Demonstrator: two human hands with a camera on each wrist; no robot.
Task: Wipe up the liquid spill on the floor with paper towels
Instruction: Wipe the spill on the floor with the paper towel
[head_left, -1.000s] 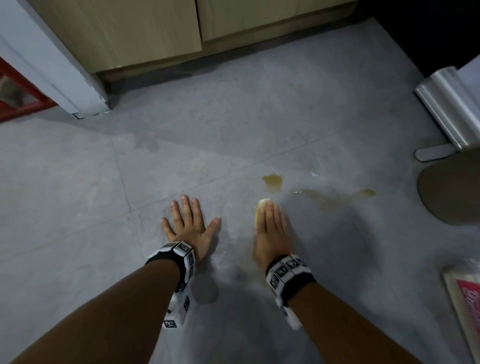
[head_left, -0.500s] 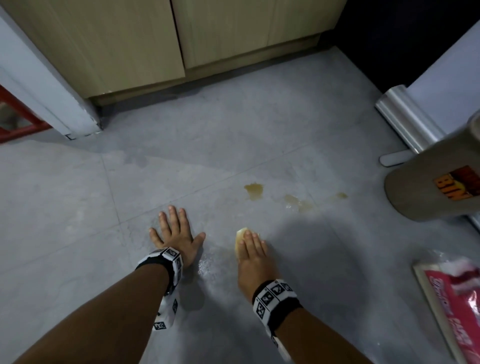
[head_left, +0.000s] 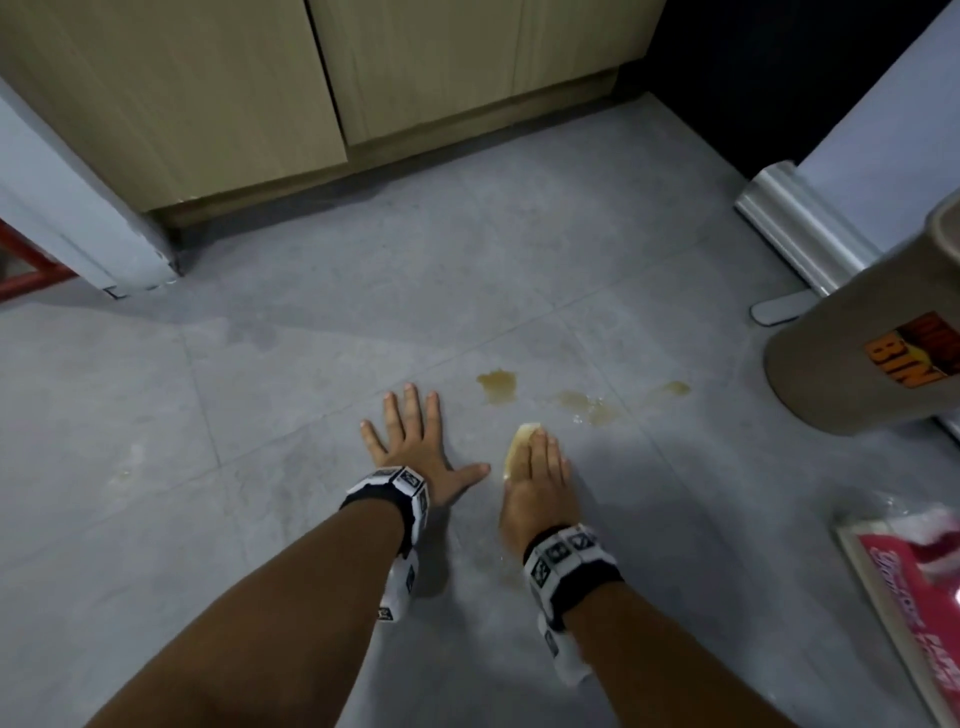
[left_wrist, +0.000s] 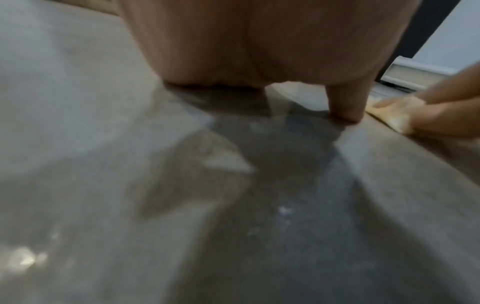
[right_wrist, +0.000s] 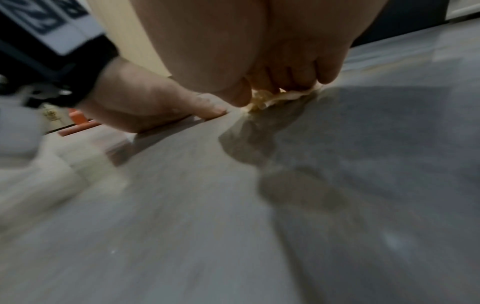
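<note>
Yellow-brown spill patches (head_left: 498, 387) (head_left: 587, 406) lie on the grey tile floor (head_left: 260, 519), with a faint one (head_left: 672, 388) further right. My right hand (head_left: 540, 467) lies flat on a stained paper towel (head_left: 519, 439) and presses it to the floor just short of the patches. The right wrist view shows its fingers (right_wrist: 306, 70) on the crumpled towel (right_wrist: 272, 98). My left hand (head_left: 410, 441) is spread flat on the floor to the left, holding nothing. In the left wrist view its thumb (left_wrist: 345, 102) touches the tile, near the towel (left_wrist: 392, 119).
A beige bin (head_left: 857, 353) with an orange label stands at the right, beside a chrome base (head_left: 800, 228). A pink pack of paper towels (head_left: 909, 597) lies at the lower right. Wooden cabinets (head_left: 311, 78) and a white post (head_left: 78, 218) close the far side.
My right hand drew the towel back toward me, then slid it forward again close to the patches. The streak between the patches has thinned. My left hand stayed planted.
</note>
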